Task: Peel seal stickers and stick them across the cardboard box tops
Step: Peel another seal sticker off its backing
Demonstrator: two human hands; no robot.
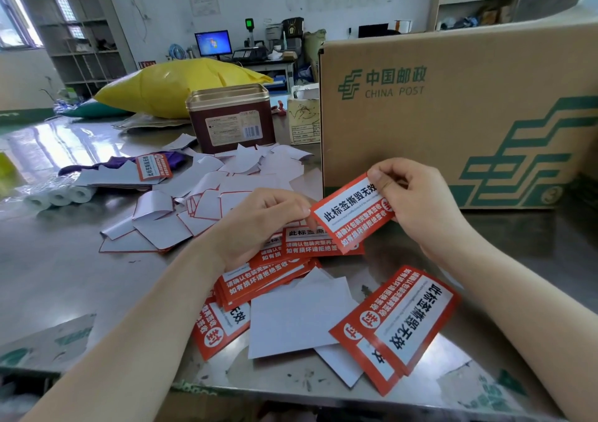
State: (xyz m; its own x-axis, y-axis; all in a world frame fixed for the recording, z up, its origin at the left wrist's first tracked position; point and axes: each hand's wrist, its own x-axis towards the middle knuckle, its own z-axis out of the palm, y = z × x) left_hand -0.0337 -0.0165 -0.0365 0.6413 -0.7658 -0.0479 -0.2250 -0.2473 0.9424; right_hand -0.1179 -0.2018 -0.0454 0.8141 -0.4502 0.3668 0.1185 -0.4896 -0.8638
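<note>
One seal sticker (352,212) is being held above the steel table (48,276), right hand (417,201) pinching its upper corner, left hand (259,224) pinching the lower end; many blank backings (181,201) are lying discarded, so peeling seems well underway, while stacks of stickers (398,324) and the cardboard box (453,114) are waiting

Sticker (352,212) held in both hands: red-orange border, white panel, black characters, white characters on red band. Sticker pile (265,279): same red-orange, white, black. Second stack (399,326): same, with white circle seals bearing red character. Backing sheets (200,201): plain white, some with thin red edge. Box (453,114): tan cardboard, green postal logo and stripe pattern, grey-green lettering. Tin (231,118): dark maroon, gold rim, cream label with barcode. Bag (174,84): bright yellow. Cloth (106,164): purple. Surface (48,266): grey, glossy.
</note>
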